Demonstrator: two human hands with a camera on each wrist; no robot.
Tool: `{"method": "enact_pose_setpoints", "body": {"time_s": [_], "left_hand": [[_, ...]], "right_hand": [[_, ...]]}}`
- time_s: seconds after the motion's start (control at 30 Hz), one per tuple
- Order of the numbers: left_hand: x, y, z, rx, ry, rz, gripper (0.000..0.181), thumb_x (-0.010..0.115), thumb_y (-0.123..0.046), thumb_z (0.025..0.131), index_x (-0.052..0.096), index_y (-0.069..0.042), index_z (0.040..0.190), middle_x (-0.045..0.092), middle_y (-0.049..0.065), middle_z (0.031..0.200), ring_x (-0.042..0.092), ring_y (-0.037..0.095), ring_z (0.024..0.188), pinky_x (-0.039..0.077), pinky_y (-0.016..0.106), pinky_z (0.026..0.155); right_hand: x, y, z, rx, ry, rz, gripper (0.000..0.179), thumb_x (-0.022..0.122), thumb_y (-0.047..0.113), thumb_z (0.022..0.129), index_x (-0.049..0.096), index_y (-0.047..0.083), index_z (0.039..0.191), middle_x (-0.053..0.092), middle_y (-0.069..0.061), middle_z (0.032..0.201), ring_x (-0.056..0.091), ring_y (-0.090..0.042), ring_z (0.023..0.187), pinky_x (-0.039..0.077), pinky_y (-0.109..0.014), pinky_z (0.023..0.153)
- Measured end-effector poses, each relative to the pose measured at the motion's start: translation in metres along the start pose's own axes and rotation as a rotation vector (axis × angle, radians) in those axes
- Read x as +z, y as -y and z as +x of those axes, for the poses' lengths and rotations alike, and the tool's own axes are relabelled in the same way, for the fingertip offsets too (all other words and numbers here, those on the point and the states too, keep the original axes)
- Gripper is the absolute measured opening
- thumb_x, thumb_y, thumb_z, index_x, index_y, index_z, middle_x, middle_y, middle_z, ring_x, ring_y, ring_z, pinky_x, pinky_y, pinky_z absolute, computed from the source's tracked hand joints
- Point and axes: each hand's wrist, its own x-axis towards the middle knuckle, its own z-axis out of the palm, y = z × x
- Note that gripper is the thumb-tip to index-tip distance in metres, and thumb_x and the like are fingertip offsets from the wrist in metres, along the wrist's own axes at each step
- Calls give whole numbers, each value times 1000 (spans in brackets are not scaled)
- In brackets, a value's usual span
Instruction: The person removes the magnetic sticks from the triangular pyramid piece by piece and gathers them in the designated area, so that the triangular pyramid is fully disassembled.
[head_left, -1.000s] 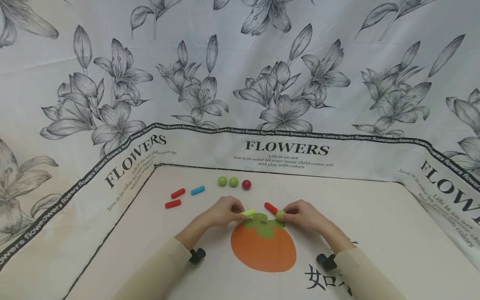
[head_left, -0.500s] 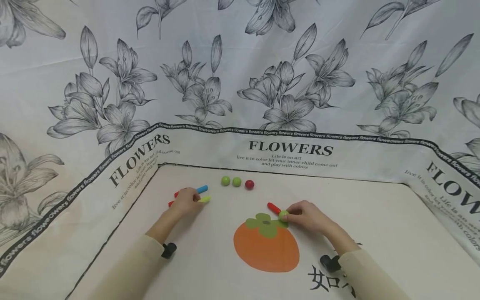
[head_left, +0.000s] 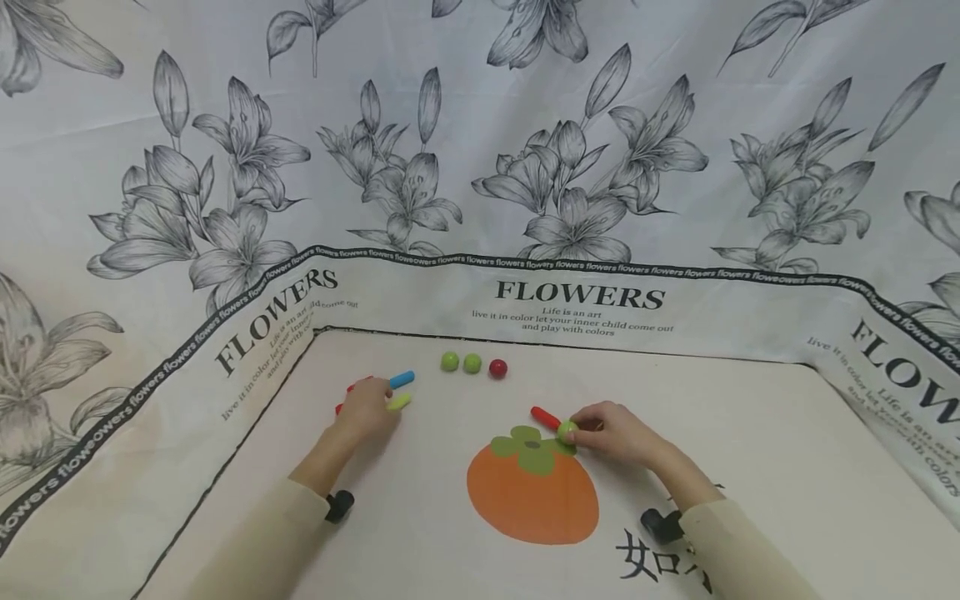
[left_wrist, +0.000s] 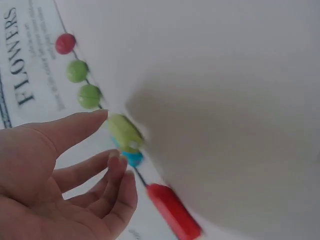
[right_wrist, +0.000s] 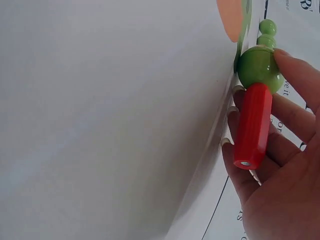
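Observation:
My left hand (head_left: 365, 408) is at the table's left, thumb and fingertips spread apart right at a yellow-green stick (left_wrist: 125, 132). A blue stick (head_left: 402, 380) lies just beyond, partly behind the yellow-green one in the left wrist view. Two red sticks beside this hand are mostly covered by it in the head view; one red stick (left_wrist: 174, 212) shows in the left wrist view. My right hand (head_left: 618, 433) pinches a green ball (right_wrist: 260, 69) between thumb and fingers, over the printed persimmon's leaves. A red stick (right_wrist: 254, 125) with a metal end joins onto that ball.
Two green balls (head_left: 461, 362) and a dark red ball (head_left: 498, 368) sit in a row toward the back of the table. An orange persimmon (head_left: 533, 496) is printed on the pale cloth (head_left: 405, 517). Flower-printed fabric (head_left: 420, 200) rises at the back and sides.
My left hand has moved from beside the persimmon to the left with the yellow-green stick, near the blue and red sticks. My right hand keeps its grip on the green ball, nearly still.

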Motion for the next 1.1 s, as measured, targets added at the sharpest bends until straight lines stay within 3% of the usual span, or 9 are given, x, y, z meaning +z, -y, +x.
{"method": "enact_pose_setpoints", "body": {"time_s": [0.1, 0.3, 0.5, 0.73, 0.97, 1.1], "left_hand": [[4, -22, -6, 97, 15, 4, 40, 75, -12, 92, 64, 5, 126, 62, 18, 121, 61, 30, 107, 53, 46, 96], [32, -84, -1, 354, 221, 16, 41, 78, -20, 92, 66, -5, 127, 62, 9, 119, 59, 22, 106, 53, 37, 93], [65, -125, 15, 452, 351, -10, 47, 78, -22, 92, 62, -11, 135, 61, 4, 127, 58, 19, 114, 52, 31, 97], [82, -138, 33, 439, 406, -140, 48, 79, -16, 90, 63, -10, 135, 64, 0, 120, 60, 14, 96, 55, 25, 81], [86, -138, 45, 447, 376, -151, 15, 81, -15, 89, 77, -12, 102, 70, -5, 93, 61, 10, 89, 52, 24, 86], [87, -137, 46, 447, 370, -156, 11, 86, -20, 85, 77, -15, 89, 68, -7, 82, 60, 9, 81, 52, 22, 79]], "right_hand": [[0, 0, 1, -18, 6, -13, 30, 74, 28, 94, 76, 6, 114, 71, 1, 100, 58, -18, 90, 51, -35, 79], [-3, -4, 0, -48, 8, -14, 30, 75, 29, 94, 76, 7, 115, 72, 1, 102, 58, -18, 92, 51, -37, 81], [-4, -4, 0, -83, 14, -9, 30, 75, 28, 94, 76, 6, 115, 73, 1, 103, 59, -18, 93, 51, -37, 82], [-3, -4, -1, -105, 8, -5, 27, 75, 25, 94, 76, 5, 113, 74, 1, 101, 60, -17, 91, 52, -33, 80], [-3, -5, 0, -95, 15, -5, 28, 76, 26, 94, 76, 6, 113, 73, 2, 101, 58, -17, 92, 51, -32, 79], [-4, -5, 0, -100, 17, -4, 28, 76, 26, 94, 76, 6, 113, 73, 1, 101, 59, -17, 92, 51, -32, 80]]}}
